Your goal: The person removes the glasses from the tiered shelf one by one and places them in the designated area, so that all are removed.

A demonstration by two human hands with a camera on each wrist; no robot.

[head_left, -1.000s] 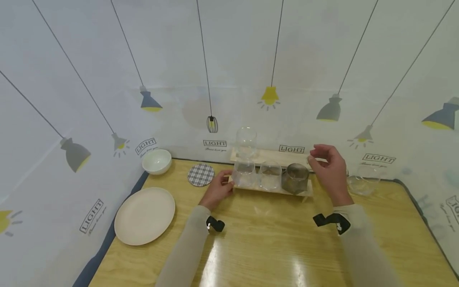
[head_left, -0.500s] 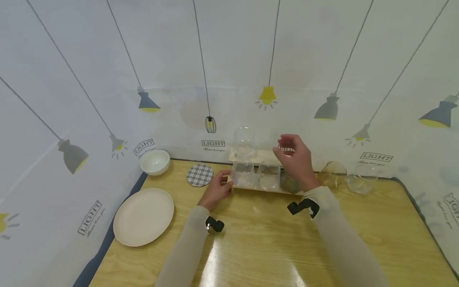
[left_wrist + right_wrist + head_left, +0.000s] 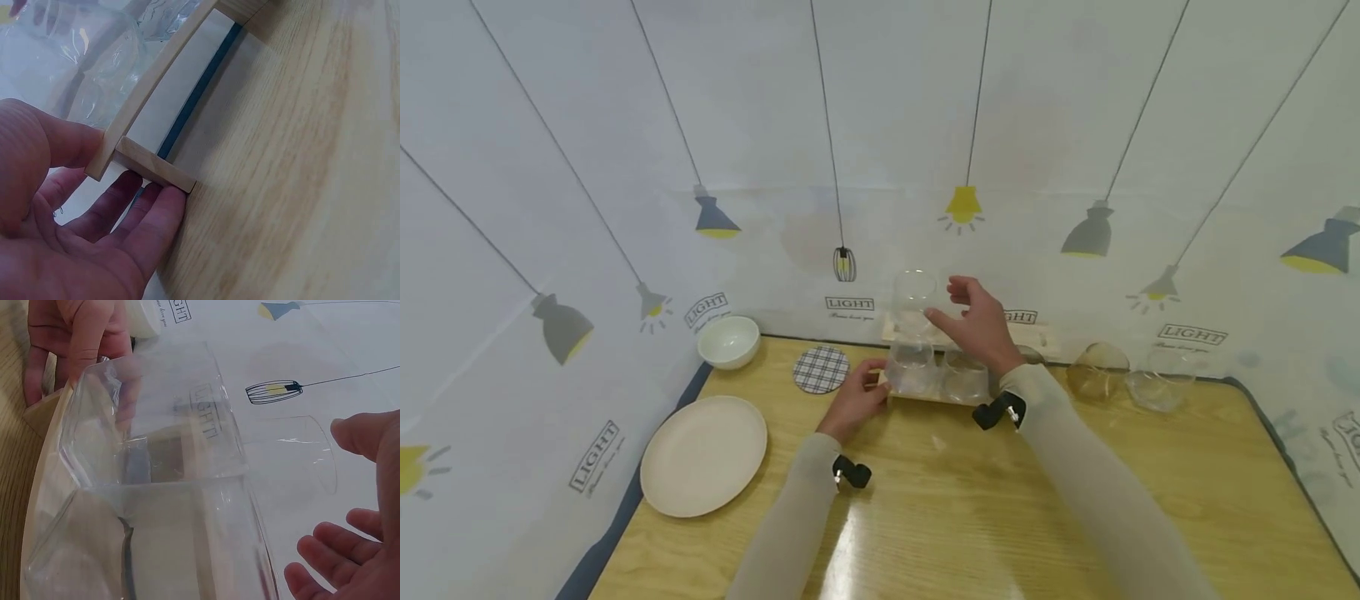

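Observation:
A two-tier wooden stand (image 3: pixel 1036 337) sits against the back wall. My left hand (image 3: pixel 854 402) holds its left end; in the left wrist view the thumb lies along the board and the fingertips meet the short wooden leg (image 3: pixel 153 165). On the upper tier stands a clear glass (image 3: pixel 915 293). My right hand (image 3: pixel 977 325) is just right of that glass, fingers spread and holding nothing. Below, a clear glass (image 3: pixel 910 368) and a second clear glass (image 3: pixel 964 379) stand on the lower tier, large and angular in the right wrist view. A smoky grey glass (image 3: pixel 1031 354) is mostly hidden by my right arm.
Right of the stand are an amber glass (image 3: pixel 1097 372) and another clear glass (image 3: pixel 1159 383). To the left lie a checked coaster (image 3: pixel 822 370), a pale bowl (image 3: pixel 728 342) and a large cream plate (image 3: pixel 703 456). A lamp-patterned cloth (image 3: pixel 880 217) covers the walls.
My right hand has moved left, from the stand's right end, across above the grey glass, to beside the upper clear glass. An amber glass behind that hand now shows. The left hand stays put.

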